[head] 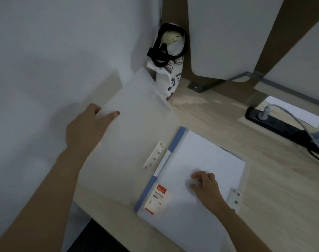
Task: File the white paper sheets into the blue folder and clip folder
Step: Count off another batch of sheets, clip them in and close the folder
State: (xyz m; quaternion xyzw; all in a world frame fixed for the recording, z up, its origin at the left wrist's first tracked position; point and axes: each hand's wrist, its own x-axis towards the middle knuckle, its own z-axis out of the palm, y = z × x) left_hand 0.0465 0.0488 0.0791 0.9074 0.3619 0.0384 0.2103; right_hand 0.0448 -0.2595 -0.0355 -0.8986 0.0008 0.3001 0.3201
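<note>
Right hand (pixel 206 186) rests, fingers loosely bent and holding nothing, on the sheets (pixel 200 157) in the open blue folder (pixel 179 133) on the wooden desk (pixel 218 115). Left hand (pixel 87 128) pinches the folder's raised cover (pixel 133 135). Beyond are a power strip (pixel 275 124) and a panda bag (pixel 171 77) in the corner by the white wall (pixel 45 51).

Label (pixel 157 199) on the blue folder (pixel 179 135) reads, seemingly, "简约文件夹"; brand blurred.

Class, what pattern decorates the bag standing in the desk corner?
Black-and-white pandas on the bag, head view.

Pale wood desk (pixel 218 113) against white wall (pixel 45 42) — dim light.
</note>
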